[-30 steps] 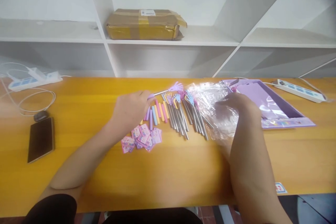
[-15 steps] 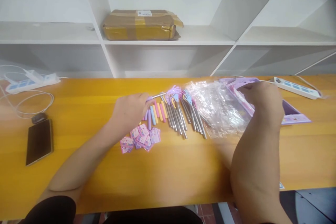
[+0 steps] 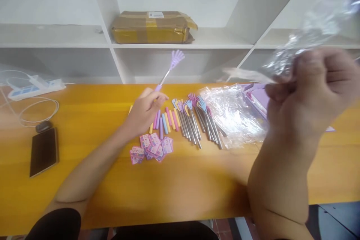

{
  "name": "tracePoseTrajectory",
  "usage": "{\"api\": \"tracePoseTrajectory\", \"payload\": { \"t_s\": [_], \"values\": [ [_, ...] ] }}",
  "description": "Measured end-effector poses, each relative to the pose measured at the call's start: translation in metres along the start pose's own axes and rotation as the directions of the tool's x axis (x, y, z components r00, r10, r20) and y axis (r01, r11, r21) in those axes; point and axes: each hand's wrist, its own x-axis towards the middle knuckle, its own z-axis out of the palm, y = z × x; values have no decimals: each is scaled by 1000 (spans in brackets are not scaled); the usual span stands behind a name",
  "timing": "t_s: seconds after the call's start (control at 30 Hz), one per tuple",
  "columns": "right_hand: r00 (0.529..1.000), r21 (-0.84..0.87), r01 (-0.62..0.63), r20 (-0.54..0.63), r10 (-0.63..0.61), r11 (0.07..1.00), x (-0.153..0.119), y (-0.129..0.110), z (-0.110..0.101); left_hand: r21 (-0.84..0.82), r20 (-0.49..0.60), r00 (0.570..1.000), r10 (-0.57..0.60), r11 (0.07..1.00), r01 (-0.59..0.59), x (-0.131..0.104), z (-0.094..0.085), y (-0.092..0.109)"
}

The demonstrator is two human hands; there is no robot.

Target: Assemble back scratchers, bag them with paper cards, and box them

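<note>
My left hand (image 3: 145,111) is closed round the handle of a purple back scratcher (image 3: 176,59), its hand-shaped head pointing up and away. High on the right, my right hand (image 3: 312,86) grips a crumpled clear plastic bag (image 3: 308,30), blurred by motion. Beneath and beside my left hand lie several coloured handle sleeves (image 3: 165,123) and a pile of pink and purple cards (image 3: 154,145). More back scratchers (image 3: 191,123), with silver rods and blue, yellow, purple and pink heads, rest in the middle of the table. Next to them is a heap of clear plastic bags (image 3: 233,120).
A purple box (image 3: 253,90) sits behind my right hand, partly hidden. On the left are a phone (image 3: 43,152), a dark small object (image 3: 43,126) and a power strip (image 3: 36,89) with cables. A taped carton (image 3: 152,28) stands on the white shelf (image 3: 219,46).
My right hand has risen from the purple box towards me, now with a clear bag in it. My left hand has tilted the back scratcher from nearly level to upward.
</note>
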Motion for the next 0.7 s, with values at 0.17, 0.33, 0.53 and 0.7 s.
{"api": "tracePoseTrajectory", "payload": {
  "t_s": [0.17,0.33,0.53,0.7],
  "values": [
    [968,207,-88,250,34,974,-37,0,33,-147,27,996,-88,985,91,-3,2,0],
    [895,63,-219,411,174,974,-63,23,53,-206,297,955,-18,975,83,-4,3,4],
    [852,-75,-139,500,158,987,-77,41,59,-326,453,892,-5,930,171,-6,18,7],
    [946,-61,-89,306,104,994,-85,72,69,-381,225,973,-39,916,125,-3,21,0]
  ]
}}
